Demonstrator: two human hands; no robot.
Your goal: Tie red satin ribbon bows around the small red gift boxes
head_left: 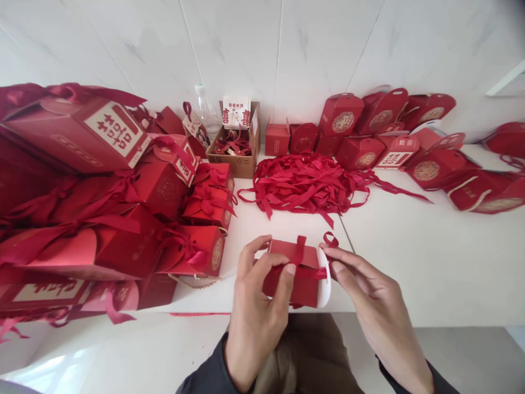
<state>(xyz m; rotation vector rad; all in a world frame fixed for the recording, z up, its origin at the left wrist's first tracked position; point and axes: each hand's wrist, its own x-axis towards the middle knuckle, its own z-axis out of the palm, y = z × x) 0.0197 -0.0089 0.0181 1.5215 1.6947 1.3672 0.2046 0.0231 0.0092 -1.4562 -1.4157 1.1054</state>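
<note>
A small red gift box (305, 293) with a white inner flap showing at its right end is at the table's front edge. My left hand (262, 295) grips the box from the left, thumb and fingers pressed on its top, where a dark red ribbon (301, 250) crosses it. At the right end of the box, my right hand (371, 301) pinches the ribbon between thumb and fingers, and a loop of it curls above the fingertips. The underside of the box is hidden.
Beribboned red boxes (192, 249) are stacked high on the left. A pile of red ribbons (303, 183) lies behind the held box. Near the wall stand an open cardboard box (235, 164), a clear bottle (204, 109) and several red boxes (359, 153) to the right.
</note>
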